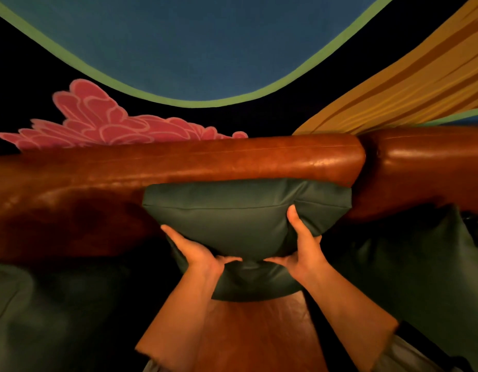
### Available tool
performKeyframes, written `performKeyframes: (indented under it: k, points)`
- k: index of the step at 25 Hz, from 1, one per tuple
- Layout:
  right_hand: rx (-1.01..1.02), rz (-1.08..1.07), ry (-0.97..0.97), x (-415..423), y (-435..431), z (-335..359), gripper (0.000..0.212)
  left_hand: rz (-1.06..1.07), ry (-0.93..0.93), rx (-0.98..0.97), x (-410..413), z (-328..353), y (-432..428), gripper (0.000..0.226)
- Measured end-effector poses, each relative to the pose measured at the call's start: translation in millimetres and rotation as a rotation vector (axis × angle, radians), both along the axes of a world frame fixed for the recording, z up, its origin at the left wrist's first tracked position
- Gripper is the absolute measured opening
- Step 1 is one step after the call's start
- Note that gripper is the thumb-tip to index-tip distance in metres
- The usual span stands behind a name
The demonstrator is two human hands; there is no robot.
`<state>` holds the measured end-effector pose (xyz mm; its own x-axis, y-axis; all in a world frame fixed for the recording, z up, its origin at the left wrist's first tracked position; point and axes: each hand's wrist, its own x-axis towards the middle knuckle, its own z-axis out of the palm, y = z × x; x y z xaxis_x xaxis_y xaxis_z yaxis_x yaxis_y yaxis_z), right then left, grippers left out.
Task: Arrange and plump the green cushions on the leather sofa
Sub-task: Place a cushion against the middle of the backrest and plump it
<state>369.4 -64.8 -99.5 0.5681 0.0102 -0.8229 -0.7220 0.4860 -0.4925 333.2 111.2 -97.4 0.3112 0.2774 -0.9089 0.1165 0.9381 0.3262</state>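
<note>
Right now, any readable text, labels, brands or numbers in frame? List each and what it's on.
None readable.
Middle green cushion, held by the left hand and right hand: plain fabric with a seam, no tag or label showing.
Leather sofa: no brand mark or stamp visible.
Wall mural behind: painted pink, blue, green and yellow shapes only, no lettering.
Side cushions are too dark to check.

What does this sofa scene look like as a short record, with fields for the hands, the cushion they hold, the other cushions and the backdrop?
left hand: grips middle cushion's lower left
right hand: grips its lower right, thumb pressed into the front
middle cushion: green, upright against the sofa back
left cushion: green, in shadow
right cushion: green, in shadow
sofa seat: brown leather, bare patch between forearms
backdrop: mural with pink, blue and yellow shapes
</note>
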Motion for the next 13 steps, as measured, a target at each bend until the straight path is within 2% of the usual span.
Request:
performKeyframes:
  k: [8,13]
  points:
    - [-0.024,0.064,-0.001,-1.1,-0.2,-29.5,0.107,-0.065,-0.076,0.028,-2.0,-15.3,2.7,0.104]
    - [-0.058,0.142,0.026,2.6,4.5,3.9,0.113,-0.158,-0.093,-0.042,-9.7,-13.7,7.7,0.115]
